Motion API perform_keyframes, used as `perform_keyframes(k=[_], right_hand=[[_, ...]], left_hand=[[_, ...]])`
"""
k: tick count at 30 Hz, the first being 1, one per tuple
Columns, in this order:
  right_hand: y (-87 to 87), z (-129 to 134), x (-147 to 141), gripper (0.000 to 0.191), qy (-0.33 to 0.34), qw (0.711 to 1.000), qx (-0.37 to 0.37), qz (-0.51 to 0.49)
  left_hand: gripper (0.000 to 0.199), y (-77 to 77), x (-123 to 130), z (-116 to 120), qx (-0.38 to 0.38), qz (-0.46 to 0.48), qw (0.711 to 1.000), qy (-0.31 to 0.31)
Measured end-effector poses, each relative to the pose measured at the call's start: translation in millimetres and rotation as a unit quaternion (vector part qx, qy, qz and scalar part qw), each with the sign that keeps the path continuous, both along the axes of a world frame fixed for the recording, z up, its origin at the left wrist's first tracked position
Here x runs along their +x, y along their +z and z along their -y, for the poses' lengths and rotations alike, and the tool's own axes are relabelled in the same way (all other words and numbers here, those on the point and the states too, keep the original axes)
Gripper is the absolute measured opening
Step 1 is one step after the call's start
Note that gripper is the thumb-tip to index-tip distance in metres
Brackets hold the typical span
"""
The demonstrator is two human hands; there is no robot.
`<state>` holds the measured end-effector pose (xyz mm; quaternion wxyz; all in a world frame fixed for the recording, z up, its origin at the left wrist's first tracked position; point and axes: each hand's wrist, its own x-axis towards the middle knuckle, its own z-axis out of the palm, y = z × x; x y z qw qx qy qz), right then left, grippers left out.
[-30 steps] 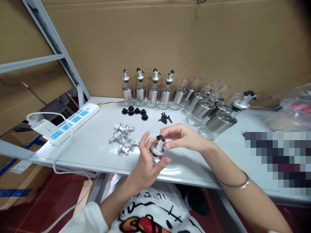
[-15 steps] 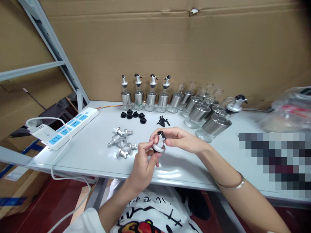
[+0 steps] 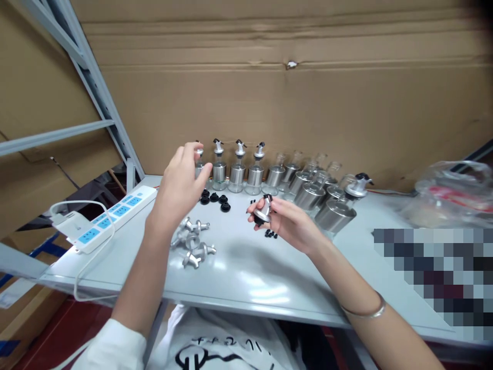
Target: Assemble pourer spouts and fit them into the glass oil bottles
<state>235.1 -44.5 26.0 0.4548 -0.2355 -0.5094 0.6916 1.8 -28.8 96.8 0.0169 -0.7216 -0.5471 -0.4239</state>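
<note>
My right hand (image 3: 290,221) grips a silver pourer top (image 3: 263,210) with a black lever and black base over the middle of the table. Raised at the left, my left hand (image 3: 179,182) has thumb and fingers apart with nothing between them; it partly hides the leftmost bottle. Beneath it lie silver spout parts (image 3: 192,240) in a loose pile. Several black stoppers (image 3: 214,198) rest behind them. Small black pieces (image 3: 270,234) lie just below my right hand. Along the back stand bottles with pourer tops, such as this bottle (image 3: 238,173).
Bottles without tops (image 3: 310,191) cluster at the back right, beside a bottle with a pourer (image 3: 337,210). A white power strip (image 3: 115,218) with a cable lies at the left. A plastic bag (image 3: 450,192) sits at the far right. Cardboard (image 3: 250,108) stands behind the table.
My left hand has let go of the pourer top and moved up and left, opening. My right hand still holds the pourer top. The view has tilted up slightly.
</note>
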Motion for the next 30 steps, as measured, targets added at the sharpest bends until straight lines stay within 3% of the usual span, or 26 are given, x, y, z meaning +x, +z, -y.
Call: perform_keyframes(k=[2,6,11,14,18,23,26,30], right_hand=[[-0.7,0,-2,0.021,-0.012,1.0,0.002,0.006],[-2.6,-1,-4,0.024,-0.026,0.999,0.008,0.021],[-3.9,-2,-4,0.028,-0.04,0.999,0.019,0.031],[-3.0,-3,-4,0.028,-0.06,0.997,0.027,0.038],[-0.9,-2,-3,0.03,-0.093,0.993,0.044,0.055],[1.8,0,1,0.031,-0.117,0.988,0.064,0.071],[4.4,0,3,0.031,-0.135,0.987,0.067,0.053],[7.8,0,5,0.03,-0.155,0.984,0.067,0.051]], left_hand=[[0.039,1.0,-2,-35,-0.01,-0.014,1.0,-0.006],[0.045,-11.7,21,-93,-0.049,0.008,0.99,-0.129],[0.051,-23.3,78,-122,-0.016,-0.1,0.959,-0.265],[0.057,-20.8,107,-130,0.021,-0.18,0.955,-0.234],[0.048,-19.0,139,-140,0.092,-0.304,0.933,-0.169],[0.046,-28.3,175,-146,0.078,-0.415,0.895,-0.143],[0.05,-35.3,183,-150,0.057,-0.419,0.897,-0.129],[0.053,-43.8,174,-160,0.064,-0.422,0.894,-0.136]])
